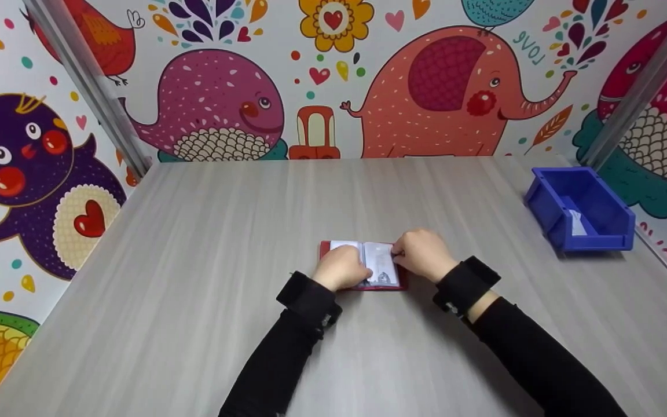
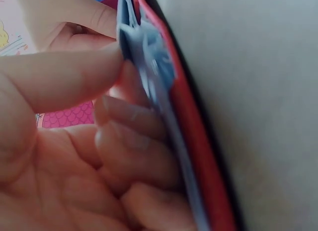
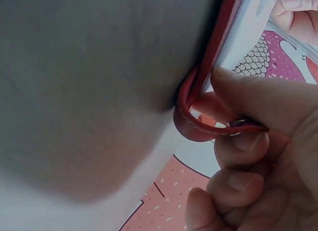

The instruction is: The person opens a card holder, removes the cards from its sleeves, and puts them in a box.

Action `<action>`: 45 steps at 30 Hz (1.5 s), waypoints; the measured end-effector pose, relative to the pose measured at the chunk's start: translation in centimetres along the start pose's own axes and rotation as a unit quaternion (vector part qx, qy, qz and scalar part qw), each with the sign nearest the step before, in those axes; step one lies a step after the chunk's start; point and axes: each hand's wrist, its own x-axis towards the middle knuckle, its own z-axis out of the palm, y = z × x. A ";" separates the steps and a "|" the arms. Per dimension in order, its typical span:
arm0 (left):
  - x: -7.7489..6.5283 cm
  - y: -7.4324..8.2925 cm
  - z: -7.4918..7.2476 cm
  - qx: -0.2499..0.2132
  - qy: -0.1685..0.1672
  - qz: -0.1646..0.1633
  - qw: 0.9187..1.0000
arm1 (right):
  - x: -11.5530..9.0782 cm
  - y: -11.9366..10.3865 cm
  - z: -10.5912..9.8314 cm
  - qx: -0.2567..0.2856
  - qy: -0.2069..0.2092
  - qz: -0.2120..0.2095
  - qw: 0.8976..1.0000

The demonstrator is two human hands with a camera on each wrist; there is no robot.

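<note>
While the curled left hand [image 1: 342, 268] pinches pages [image 2: 149, 62] and right hand [image 1: 424, 253] strap [image 3: 196, 132], one red booklet [image 1: 380, 265], away from the surface [image 1: 223, 231] edges, seems light, flexible, best held by its cover [image 2: 197, 124].

The counter [image 1: 194, 260] is leaving free passage left of and beyond the red-covered booklet [image 1: 381, 263]. The left hand [image 1: 341, 268] and right hand [image 1: 424, 253] are obstructing its left and right sides; a blue storage bin [image 1: 600, 242] is occupying the far right, an illustrated wall [image 1: 322, 75] closing the far side.
</note>
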 end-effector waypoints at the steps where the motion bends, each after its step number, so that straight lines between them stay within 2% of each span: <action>1: 0.0 0.0 0.0 0.001 0.000 0.000 1.000 | 0.0 0.0 0.0 -0.002 0.001 -0.001 1.000; 6: 0.1 -0.1 0.0 0.009 -0.002 0.002 1.000 | 0.0 0.1 -0.1 -0.006 0.003 -0.008 1.000; 14: 0.2 -0.4 -0.2 -0.004 -0.006 0.010 1.000 | 0.1 0.0 -0.2 -0.002 -0.010 0.008 1.000; 19: 0.1 -0.8 -0.6 -0.033 -0.015 0.019 0.999 | 0.2 -0.1 -0.2 0.002 -0.015 0.012 1.000; 24: 0.0 -1.3 -1.1 -0.071 -0.031 0.013 0.997 | 0.1 -0.2 -0.2 -0.001 -0.015 0.008 1.000; 32: -0.1 -2.1 -1.7 -0.100 -0.044 0.015 0.994 | 0.1 -0.1 -0.1 -0.005 -0.012 0.012 1.000; 45: -0.5 -2.7 -2.7 -0.140 -0.062 -0.017 0.988 | 0.1 -0.2 -0.2 -0.012 -0.021 0.016 1.000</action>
